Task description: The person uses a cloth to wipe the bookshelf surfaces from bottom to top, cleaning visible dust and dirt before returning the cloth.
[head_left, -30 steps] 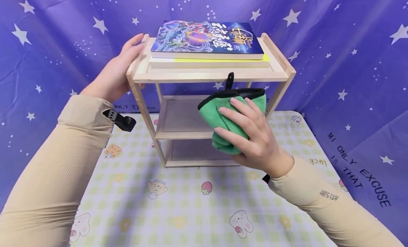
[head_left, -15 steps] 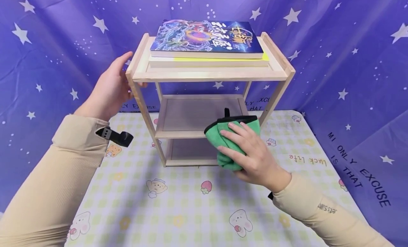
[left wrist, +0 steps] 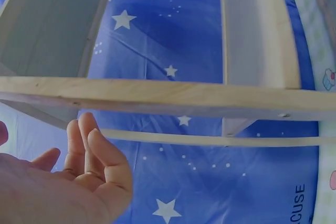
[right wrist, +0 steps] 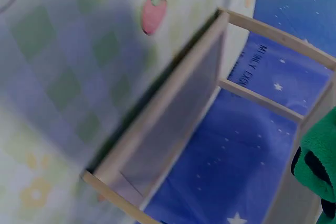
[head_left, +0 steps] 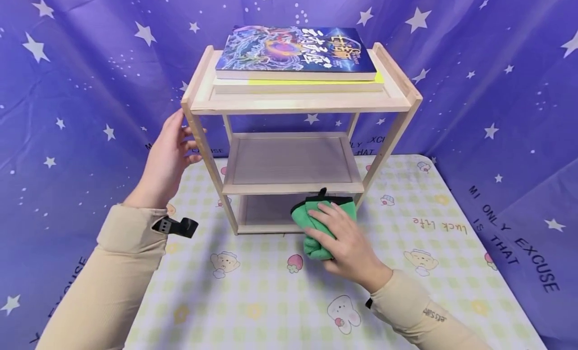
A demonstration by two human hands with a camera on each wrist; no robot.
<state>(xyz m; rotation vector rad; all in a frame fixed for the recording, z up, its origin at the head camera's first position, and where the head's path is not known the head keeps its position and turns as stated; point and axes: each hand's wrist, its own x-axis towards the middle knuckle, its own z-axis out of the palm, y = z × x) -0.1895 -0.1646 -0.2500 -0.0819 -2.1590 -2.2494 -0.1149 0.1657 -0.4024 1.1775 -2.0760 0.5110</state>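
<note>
A pale wooden shelf (head_left: 293, 105) with three tiers stands upright on the table. My right hand (head_left: 349, 249) holds a folded green cloth (head_left: 316, 248) with black edging in front of the lowest tier, just below the middle board (head_left: 293, 159). Part of the cloth (right wrist: 320, 153) shows at the right edge of the right wrist view. Beside the shelf's left posts is my left hand (head_left: 162, 161), its fingers loosely bent near the wood. In the left wrist view, the fingertips of my left hand (left wrist: 68, 182) come up close to a post (left wrist: 173, 95); contact is hard to tell.
A dark blue illustrated book (head_left: 293, 51) lies on a yellow-and-white book (head_left: 316, 86) on the top tier. A checked tablecloth (head_left: 253, 300) with cartoon prints covers the table. Purple star-patterned curtains (head_left: 90, 64) hang behind and at both sides.
My right hand has moved down with the cloth, from the top tier's front edge to the lowest tier. My left hand has left the top rail and slid lower along the left side.
</note>
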